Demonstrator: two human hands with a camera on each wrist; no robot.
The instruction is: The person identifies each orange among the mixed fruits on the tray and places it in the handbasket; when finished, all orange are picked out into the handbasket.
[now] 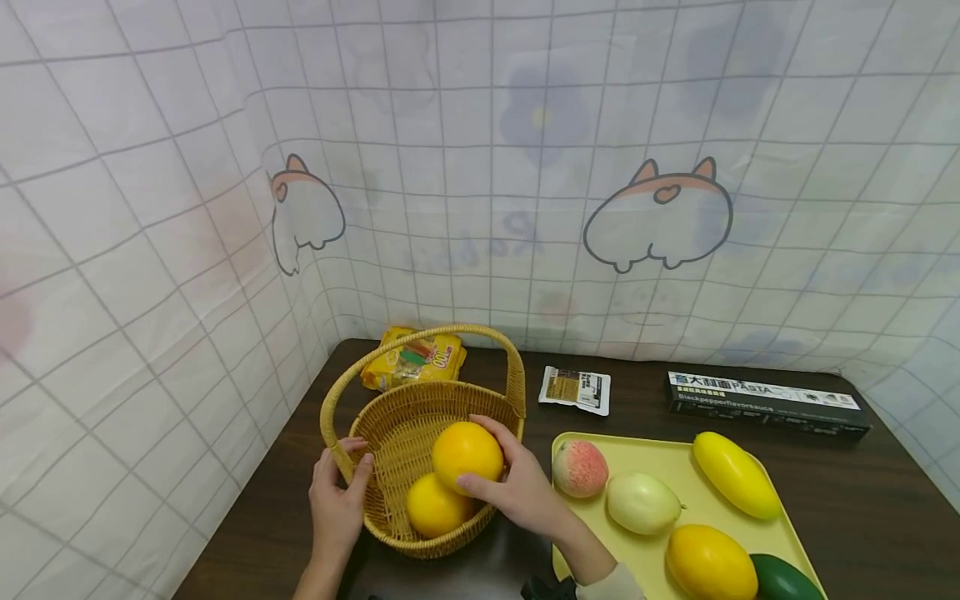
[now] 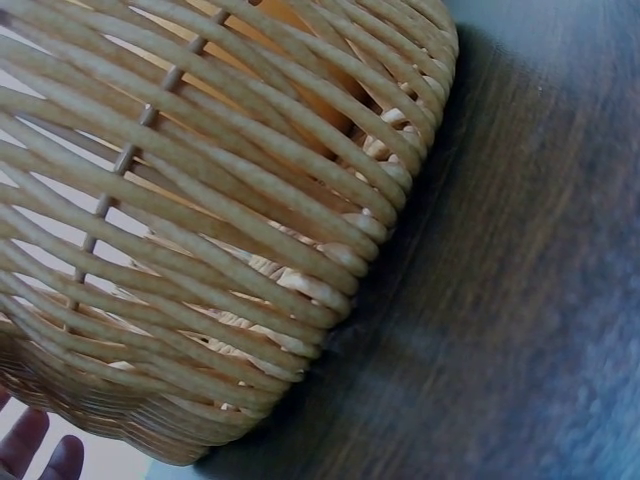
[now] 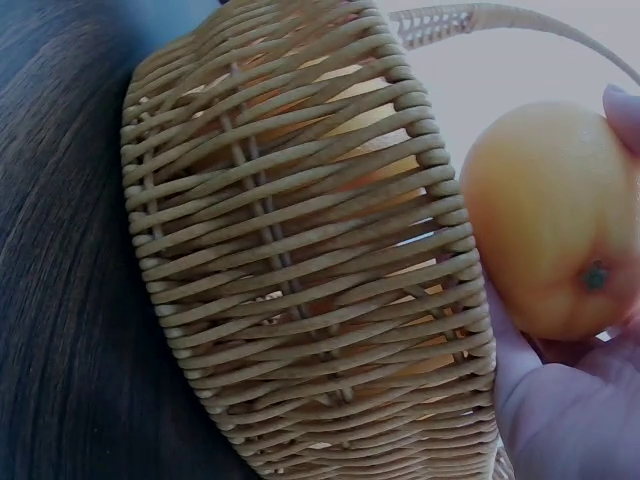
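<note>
A wicker basket [image 1: 397, 433] with a tall arched handle stands on the dark table. At its left side, my left hand [image 1: 339, 492] grips the basket where the handle meets the rim; in the left wrist view only fingertips [image 2: 62, 458] show beside the weave. My right hand [image 1: 525, 492] holds an orange [image 1: 468, 457] between thumb and fingers, over the basket's right part. Below it, a second orange [image 1: 435, 507] lies inside the basket, partly covered by the held one. The right wrist view shows the held orange [image 3: 555, 220] just past the rim, its stem end visible.
Right of the basket, a yellow tray [image 1: 622, 450] bears a peach [image 1: 581, 469], a pale green fruit [image 1: 642, 503], two yellow fruits and a dark green one. Behind stand a yellow packet [image 1: 420, 360], a small sachet [image 1: 575, 390] and a black pasta box [image 1: 765, 407]. A grid-patterned curtain [image 1: 465, 167] encloses the table.
</note>
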